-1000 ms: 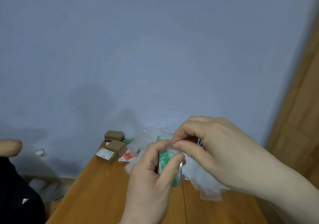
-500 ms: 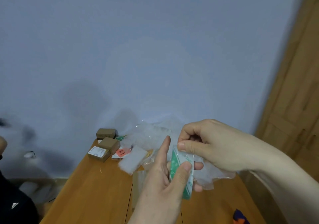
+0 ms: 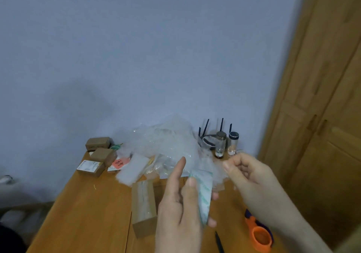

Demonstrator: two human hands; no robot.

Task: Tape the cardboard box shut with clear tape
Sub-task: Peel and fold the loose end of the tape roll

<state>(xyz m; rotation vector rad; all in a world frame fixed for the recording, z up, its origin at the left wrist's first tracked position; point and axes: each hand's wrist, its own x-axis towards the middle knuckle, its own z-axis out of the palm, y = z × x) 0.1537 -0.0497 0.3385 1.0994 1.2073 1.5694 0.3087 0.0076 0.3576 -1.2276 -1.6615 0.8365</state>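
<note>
My left hand [image 3: 178,211] grips a roll of clear tape [image 3: 204,194] with green print, held edge-on above the table. My right hand [image 3: 252,176] is off to the right of the roll, thumb and fingers pinched on the tape's loose end [image 3: 218,171], a hazy strip stretched between roll and fingers. The cardboard box [image 3: 144,206] lies on the wooden table [image 3: 88,213] just left of my left hand, with a pale strip running along its top seam. Neither hand touches the box.
Orange scissors [image 3: 259,233] and a dark pen [image 3: 219,242] lie near the front right. A heap of clear plastic wrap [image 3: 164,143] fills the back. Three small brown boxes [image 3: 97,155] sit back left, two glass vials [image 3: 226,143] back right. A wooden door [image 3: 322,116] stands at right.
My right hand has moved right, away from the roll, drawing the tape end out. The view has dropped, bringing the cardboard box and scissors into sight.
</note>
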